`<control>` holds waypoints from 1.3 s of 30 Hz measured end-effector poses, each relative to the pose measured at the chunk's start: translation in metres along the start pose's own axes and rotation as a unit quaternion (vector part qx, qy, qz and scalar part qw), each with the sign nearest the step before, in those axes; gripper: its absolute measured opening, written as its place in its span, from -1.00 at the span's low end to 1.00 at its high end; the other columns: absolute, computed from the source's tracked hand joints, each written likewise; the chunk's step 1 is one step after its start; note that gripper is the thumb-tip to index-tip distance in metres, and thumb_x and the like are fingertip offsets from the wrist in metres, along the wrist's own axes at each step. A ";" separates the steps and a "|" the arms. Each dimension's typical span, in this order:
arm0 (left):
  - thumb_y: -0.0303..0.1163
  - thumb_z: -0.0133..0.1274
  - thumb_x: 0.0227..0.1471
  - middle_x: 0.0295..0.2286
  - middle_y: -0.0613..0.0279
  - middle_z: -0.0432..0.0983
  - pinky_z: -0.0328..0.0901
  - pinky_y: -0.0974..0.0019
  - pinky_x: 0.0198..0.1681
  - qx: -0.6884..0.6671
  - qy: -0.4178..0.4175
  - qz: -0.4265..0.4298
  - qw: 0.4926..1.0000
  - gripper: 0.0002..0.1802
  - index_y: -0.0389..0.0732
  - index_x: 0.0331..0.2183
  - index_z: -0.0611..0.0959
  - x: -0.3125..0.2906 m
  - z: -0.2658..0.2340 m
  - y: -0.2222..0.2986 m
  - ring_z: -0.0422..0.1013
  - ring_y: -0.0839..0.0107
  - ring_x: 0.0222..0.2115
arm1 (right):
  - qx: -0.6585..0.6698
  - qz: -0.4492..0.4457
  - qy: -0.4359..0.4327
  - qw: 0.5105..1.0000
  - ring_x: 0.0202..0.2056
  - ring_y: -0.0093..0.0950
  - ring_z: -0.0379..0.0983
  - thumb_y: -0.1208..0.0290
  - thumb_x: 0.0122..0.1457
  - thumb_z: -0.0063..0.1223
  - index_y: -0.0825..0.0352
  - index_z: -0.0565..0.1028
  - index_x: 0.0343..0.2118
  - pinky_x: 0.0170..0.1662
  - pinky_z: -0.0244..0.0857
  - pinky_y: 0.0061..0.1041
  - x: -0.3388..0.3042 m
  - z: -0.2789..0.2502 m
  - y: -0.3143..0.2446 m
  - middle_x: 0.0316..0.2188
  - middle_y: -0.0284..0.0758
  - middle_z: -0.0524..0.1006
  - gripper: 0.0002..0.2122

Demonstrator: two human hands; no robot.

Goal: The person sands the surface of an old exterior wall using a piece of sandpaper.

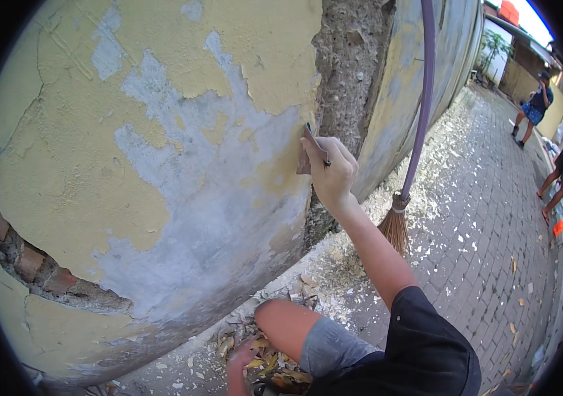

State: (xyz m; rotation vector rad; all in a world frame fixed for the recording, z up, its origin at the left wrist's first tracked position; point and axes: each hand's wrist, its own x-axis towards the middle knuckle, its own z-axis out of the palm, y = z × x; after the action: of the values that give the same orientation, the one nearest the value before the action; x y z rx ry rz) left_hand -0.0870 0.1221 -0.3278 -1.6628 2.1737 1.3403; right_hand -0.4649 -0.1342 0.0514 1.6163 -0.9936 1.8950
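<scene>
My right hand (334,173) is closed on a folded sheet of sandpaper (304,160), brownish with a dark edge, held against the wall (215,165) just left of a rough vertical gap. Yellow paint covers parts of this wall, and around the hand it has come off in large patches, baring pale grey-white plaster. Low down by my bent knee, my left hand (244,352) is near dry leaves (275,364); its fingers are too unclear to make out.
A stick broom (397,224) with a long purple handle leans upright right of my arm. Paint flakes (354,274) litter the paved lane (479,244) along the wall. Exposed brick (31,263) shows in a broken crack at left. Two people (536,109) are farther along the lane, one bending.
</scene>
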 end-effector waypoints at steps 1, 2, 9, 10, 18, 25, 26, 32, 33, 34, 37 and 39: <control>-0.11 0.09 0.13 0.22 0.02 0.29 0.13 0.08 0.29 -0.003 0.004 -0.004 1.000 -0.27 0.12 0.29 0.28 -0.010 -0.008 0.005 0.23 0.06 0.22 | 0.010 0.003 0.015 1.000 -0.62 -0.39 0.38 0.50 0.11 0.30 0.36 0.52 -0.49 -0.54 0.20 -0.44 0.008 0.003 0.002 -0.62 -0.29 0.45 -0.85; -0.12 0.09 0.12 0.21 0.03 0.29 0.14 0.08 0.28 -0.016 0.004 -0.053 0.998 -0.26 0.11 0.29 0.28 -0.022 -0.021 0.018 0.23 0.06 0.22 | 0.012 0.007 0.030 0.999 -0.62 -0.40 0.36 0.52 0.09 0.30 0.36 0.52 -0.47 -0.54 0.20 -0.43 0.017 0.001 0.005 -0.62 -0.30 0.44 -0.87; -0.12 0.09 0.06 0.16 0.01 0.37 0.20 0.07 0.25 0.035 0.038 -0.215 0.975 -0.24 0.02 0.28 0.31 -0.124 -0.023 -0.059 0.31 0.01 0.16 | 0.040 -0.123 0.012 0.992 -0.67 -0.44 0.26 0.62 0.06 0.31 0.45 0.57 -0.40 -0.59 0.11 -0.48 0.065 0.009 0.004 -0.69 -0.32 0.34 -0.90; -0.10 0.08 0.05 0.14 -0.01 0.39 0.20 0.07 0.25 0.006 -0.007 -0.228 0.974 -0.26 0.01 0.26 0.34 -0.135 -0.037 -0.058 0.32 -0.01 0.15 | 0.046 -0.126 -0.009 0.991 -0.68 -0.44 0.23 0.63 0.05 0.31 0.46 0.56 -0.40 -0.60 0.08 -0.48 0.039 0.003 0.007 -0.70 -0.34 0.31 -0.90; -0.34 0.06 0.17 0.06 0.04 0.49 0.32 0.18 0.09 0.006 0.295 -0.084 0.952 -0.44 0.04 0.21 0.44 -0.176 -0.209 0.159 0.45 0.14 0.01 | 0.051 -0.059 -0.051 0.996 -0.66 -0.49 0.20 0.68 -0.02 0.34 0.44 0.55 -0.43 -0.60 0.05 -0.49 0.014 -0.014 0.019 -0.69 -0.36 0.31 -0.87; -0.42 0.08 0.16 -0.02 0.11 0.54 0.34 0.28 -0.04 -0.067 0.224 -0.125 0.964 -0.40 -0.09 0.23 0.40 -0.159 -0.241 0.171 0.47 0.35 -0.18 | 0.064 -0.100 -0.021 0.993 -0.67 -0.54 0.18 0.65 0.01 0.34 0.44 0.56 -0.42 -0.60 0.03 -0.54 0.065 0.001 0.011 -0.69 -0.37 0.30 -0.87; -0.42 0.08 0.16 -0.02 0.11 0.54 0.34 0.28 -0.04 -0.067 0.225 -0.123 0.964 -0.40 -0.09 0.23 0.40 -0.159 -0.236 0.161 0.47 0.35 -0.18 | 0.063 -0.097 -0.009 0.993 -0.67 -0.53 0.19 0.66 0.01 0.34 0.45 0.56 -0.41 -0.61 0.04 -0.54 0.058 0.001 0.013 -0.69 -0.36 0.29 -0.87; -0.32 0.12 0.15 0.10 -0.02 0.41 0.28 0.21 0.11 -0.074 0.200 -0.117 0.970 -0.35 -0.01 0.26 0.37 -0.175 -0.218 0.180 0.44 0.19 -0.01 | 0.029 -0.082 -0.113 0.990 -0.65 -0.46 0.22 0.68 -0.05 0.38 0.48 0.55 -0.34 -0.61 0.06 -0.47 -0.029 -0.025 0.027 -0.66 -0.33 0.31 -0.79; -0.31 0.13 0.15 0.13 -0.03 0.38 0.27 0.19 0.13 -0.081 0.211 -0.140 0.964 -0.34 0.00 0.26 0.36 -0.177 -0.215 0.185 0.43 0.16 0.01 | 0.025 -0.065 -0.134 0.989 -0.64 -0.44 0.24 0.68 -0.05 0.38 0.48 0.55 -0.34 -0.61 0.07 -0.46 -0.046 -0.029 0.029 -0.66 -0.31 0.32 -0.78; -0.31 0.13 0.14 0.16 -0.03 0.34 0.26 0.18 0.15 -0.091 0.223 -0.163 0.957 -0.32 0.01 0.27 0.34 -0.179 -0.210 0.185 0.42 0.13 0.04 | 0.025 -0.067 -0.132 0.989 -0.64 -0.44 0.24 0.68 -0.05 0.38 0.48 0.55 -0.34 -0.61 0.07 -0.46 -0.062 -0.031 0.031 -0.66 -0.31 0.32 -0.78; -0.32 0.16 0.12 0.15 0.06 0.35 0.39 0.22 -0.03 0.065 0.222 -0.157 0.960 -0.25 0.10 0.30 0.29 -0.205 -0.184 0.130 0.44 0.25 -0.03 | 0.052 0.013 -0.158 0.986 -0.63 -0.42 0.28 0.65 -0.03 0.37 0.45 0.52 -0.37 -0.60 0.10 -0.44 -0.087 -0.031 0.024 -0.64 -0.30 0.37 -0.80; -0.34 0.16 0.12 0.15 0.07 0.35 0.39 0.21 -0.03 0.023 0.217 -0.181 0.959 -0.25 0.10 0.30 0.29 -0.203 -0.189 0.141 0.43 0.25 -0.02 | 0.068 0.100 -0.115 0.986 -0.58 -0.40 0.33 0.67 -0.09 0.31 0.37 0.49 -0.39 -0.59 0.15 -0.43 -0.093 -0.028 0.017 -0.62 -0.32 0.37 -0.78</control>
State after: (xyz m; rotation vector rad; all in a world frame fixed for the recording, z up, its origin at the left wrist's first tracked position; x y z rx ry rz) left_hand -0.0433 0.1465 -0.0204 -2.3690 1.9222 0.8854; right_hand -0.4759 -0.1138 -0.0441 1.9101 -1.1833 1.9757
